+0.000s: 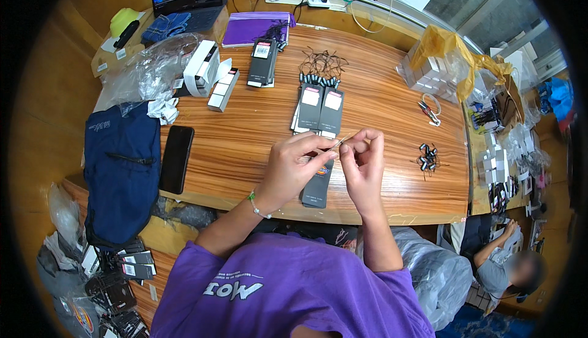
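Both hands meet above the near edge of the wooden table [392, 111], raised clear of the surface so the small work sits close under the eyes. Left hand [293, 168]: fingers curled in, thumb and forefinger pinched shut on one end of a thin pale strand [340, 141]. Right hand [362, 161]: pinched likewise on the strand's other end, remaining fingers loosely folded; the strand spans the short gap between the two pinches, tilted up toward the right. Directly under the hands lies a dark flat card tag [317, 186], near edge of table, apparently parked within reach. Further back, a short stack of similar dark tags with pale labels [320, 108], a tangle of black cords [323, 65] just behind it, a small heap of black clips [427, 157] to the right. Black phone [176, 158] and navy bag [121, 169] lie left, apart from the work. Forearms enter from below, elbows bent, wrists turned inward; left wrist wears a bead bracelet [260, 207].
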Motion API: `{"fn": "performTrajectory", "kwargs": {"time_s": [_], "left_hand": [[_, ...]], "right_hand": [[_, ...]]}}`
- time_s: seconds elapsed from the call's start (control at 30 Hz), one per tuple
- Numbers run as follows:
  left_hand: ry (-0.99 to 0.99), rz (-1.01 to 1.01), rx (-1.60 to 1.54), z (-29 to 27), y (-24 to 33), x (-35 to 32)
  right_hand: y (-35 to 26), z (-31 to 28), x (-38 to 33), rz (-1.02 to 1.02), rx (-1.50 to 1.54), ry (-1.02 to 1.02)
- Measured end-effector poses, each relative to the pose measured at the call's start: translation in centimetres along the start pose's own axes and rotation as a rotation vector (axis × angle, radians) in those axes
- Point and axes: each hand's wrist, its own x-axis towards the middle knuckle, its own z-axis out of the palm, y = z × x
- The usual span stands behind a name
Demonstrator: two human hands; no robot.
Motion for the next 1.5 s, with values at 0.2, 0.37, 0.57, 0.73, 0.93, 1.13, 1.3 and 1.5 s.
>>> {"fn": "performTrajectory", "kwargs": {"time_s": [0.2, 0.37, 0.57, 0.73, 0.93, 1.13, 1.3, 1.5], "left_hand": [[-0.008, -0.054, -0.042, -0.3, 0.1, 0.0], [-0.004, -0.055, -0.032, -0.4, 0.2, 0.1], [0.087, 0.313, 0.332, -0.6, -0.8, 1.0], [0.120, 0.681, 0.698, -1.6, -1.4, 1.6], [-0.151, 0.807, 0.599, -2.1, -2.0, 2.7], [-0.143, 0.528, 0.312, -1.6, -2.1, 2.5], [0.056, 0.227, -0.040, -0.2, -3.9, 0.5], [-0.133, -0.017, -0.316, -0.7, -3.5, -0.1]], "right_hand": [[-0.2, 0.0, 0.6, 0.113, 0.193, -0.044], [0.4, 0.1, 0.7, -0.224, -0.546, -0.026], [0.6, 0.1, 1.3, 0.129, 0.217, -0.081], [0.4, 0.3, 1.2, 0.322, 0.600, -0.047], [1.4, -0.1, 1.1, 0.464, 0.612, 0.067], [-0.4, 0.3, 3.1, 0.140, 0.820, 0.222], [0.1, -0.5, 4.6, 0.029, 1.138, 0.040], [-0.3, -0.3, 5.2, 0.026, 1.292, 0.020]]}}
